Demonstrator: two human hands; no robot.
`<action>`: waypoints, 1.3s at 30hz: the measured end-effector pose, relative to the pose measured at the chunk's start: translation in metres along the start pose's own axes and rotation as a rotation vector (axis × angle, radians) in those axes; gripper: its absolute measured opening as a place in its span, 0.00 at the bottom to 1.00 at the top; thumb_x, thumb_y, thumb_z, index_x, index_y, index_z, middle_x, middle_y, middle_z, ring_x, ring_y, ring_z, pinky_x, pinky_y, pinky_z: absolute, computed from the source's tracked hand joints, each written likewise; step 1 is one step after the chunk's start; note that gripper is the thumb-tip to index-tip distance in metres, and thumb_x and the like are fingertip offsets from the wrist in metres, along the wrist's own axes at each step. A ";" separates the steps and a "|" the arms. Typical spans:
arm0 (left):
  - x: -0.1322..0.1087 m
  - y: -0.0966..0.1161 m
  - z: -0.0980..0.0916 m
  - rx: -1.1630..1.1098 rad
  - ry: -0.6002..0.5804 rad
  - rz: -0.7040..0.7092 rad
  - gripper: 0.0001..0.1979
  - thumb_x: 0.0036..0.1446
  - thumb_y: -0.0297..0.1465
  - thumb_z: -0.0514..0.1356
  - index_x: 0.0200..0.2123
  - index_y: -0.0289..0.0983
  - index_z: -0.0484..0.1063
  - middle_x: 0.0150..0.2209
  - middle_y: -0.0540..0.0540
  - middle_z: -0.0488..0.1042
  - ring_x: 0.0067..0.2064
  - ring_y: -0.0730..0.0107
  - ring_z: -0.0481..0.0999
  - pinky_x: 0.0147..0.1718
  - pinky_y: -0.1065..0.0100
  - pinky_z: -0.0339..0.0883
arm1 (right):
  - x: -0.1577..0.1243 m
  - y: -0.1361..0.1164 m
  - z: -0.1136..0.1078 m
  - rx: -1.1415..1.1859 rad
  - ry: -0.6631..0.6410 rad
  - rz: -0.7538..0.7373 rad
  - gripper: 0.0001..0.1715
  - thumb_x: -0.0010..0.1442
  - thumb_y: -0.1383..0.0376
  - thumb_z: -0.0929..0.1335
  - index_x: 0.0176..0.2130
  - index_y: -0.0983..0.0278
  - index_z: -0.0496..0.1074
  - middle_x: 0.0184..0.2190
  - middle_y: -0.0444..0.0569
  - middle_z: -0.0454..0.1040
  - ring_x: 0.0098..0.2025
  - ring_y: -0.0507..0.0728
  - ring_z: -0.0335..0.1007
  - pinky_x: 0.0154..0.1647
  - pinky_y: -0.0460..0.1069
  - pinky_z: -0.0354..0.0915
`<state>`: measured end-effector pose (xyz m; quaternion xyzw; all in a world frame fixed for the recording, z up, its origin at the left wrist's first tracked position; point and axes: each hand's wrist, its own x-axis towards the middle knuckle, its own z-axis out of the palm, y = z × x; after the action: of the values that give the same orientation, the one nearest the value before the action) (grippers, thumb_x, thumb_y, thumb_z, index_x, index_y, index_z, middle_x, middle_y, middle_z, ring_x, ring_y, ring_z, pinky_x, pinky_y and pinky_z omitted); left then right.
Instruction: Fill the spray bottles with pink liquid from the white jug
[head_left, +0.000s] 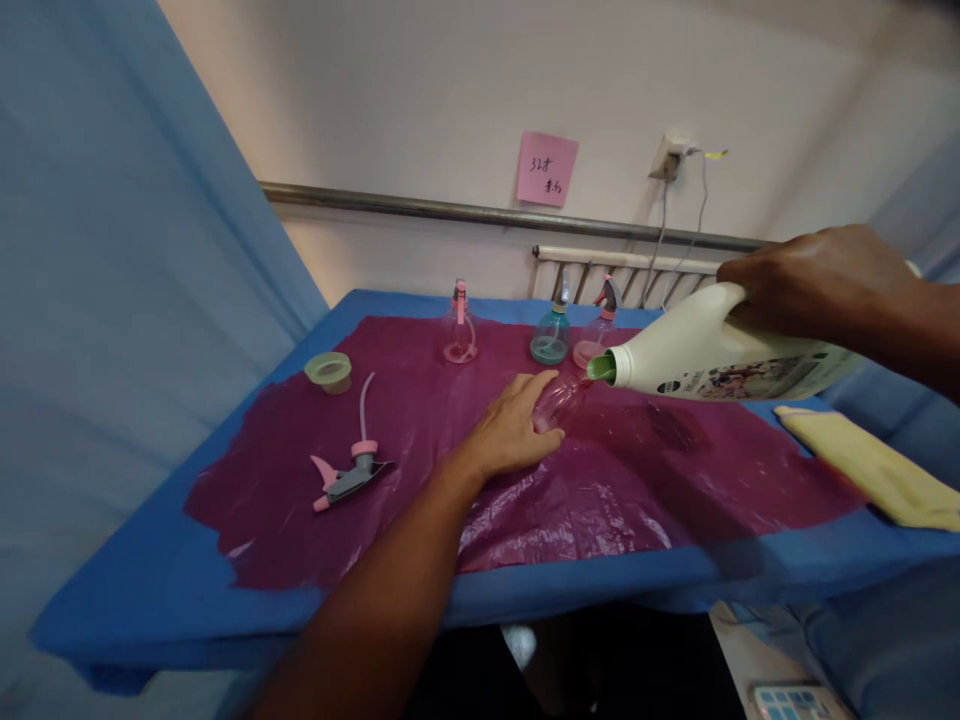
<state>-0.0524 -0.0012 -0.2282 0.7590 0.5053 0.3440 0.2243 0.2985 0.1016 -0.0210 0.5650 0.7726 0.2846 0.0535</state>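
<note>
My right hand point(817, 275) grips a large white jug point(712, 355) by its top and holds it tipped on its side, green spout point(601, 368) pointing left. Just below the spout stands a small clear bottle point(561, 400) on the maroon plastic sheet point(615, 490). My left hand point(514, 430) is wrapped round that bottle's left side. A detached grey and pink spray head point(351, 478) with its tube lies on the sheet to the left. A pale green cap point(329, 371) sits beyond it.
Three small spray bottles stand at the back: pink point(459, 330), teal point(551, 335), pink point(598, 335). A yellow cloth point(870, 465) lies at the right. The table wears a blue cover point(187, 580). Blue curtain point(112, 280) hangs left; a rail runs along the wall.
</note>
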 end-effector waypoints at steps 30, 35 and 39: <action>-0.001 0.004 -0.002 0.008 -0.008 -0.006 0.43 0.61 0.36 0.69 0.78 0.48 0.63 0.71 0.37 0.72 0.73 0.40 0.75 0.75 0.38 0.69 | -0.002 -0.007 -0.012 -0.060 -0.046 0.003 0.11 0.62 0.55 0.68 0.43 0.49 0.79 0.39 0.51 0.83 0.34 0.65 0.72 0.35 0.57 0.56; 0.000 0.005 -0.002 0.004 -0.015 -0.013 0.44 0.61 0.36 0.70 0.78 0.50 0.63 0.70 0.38 0.73 0.72 0.39 0.75 0.74 0.36 0.70 | -0.002 -0.010 -0.015 -0.068 -0.022 0.011 0.08 0.61 0.55 0.69 0.40 0.49 0.79 0.38 0.51 0.84 0.31 0.64 0.69 0.34 0.56 0.56; 0.000 0.005 -0.002 0.002 -0.008 -0.008 0.44 0.60 0.34 0.71 0.78 0.51 0.63 0.70 0.39 0.73 0.72 0.40 0.75 0.75 0.37 0.70 | -0.001 -0.010 -0.016 -0.065 -0.044 0.018 0.08 0.62 0.55 0.69 0.40 0.49 0.78 0.38 0.51 0.84 0.30 0.63 0.68 0.33 0.56 0.56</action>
<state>-0.0511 -0.0035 -0.2238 0.7586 0.5077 0.3397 0.2268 0.2840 0.0928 -0.0129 0.5762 0.7564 0.2975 0.0858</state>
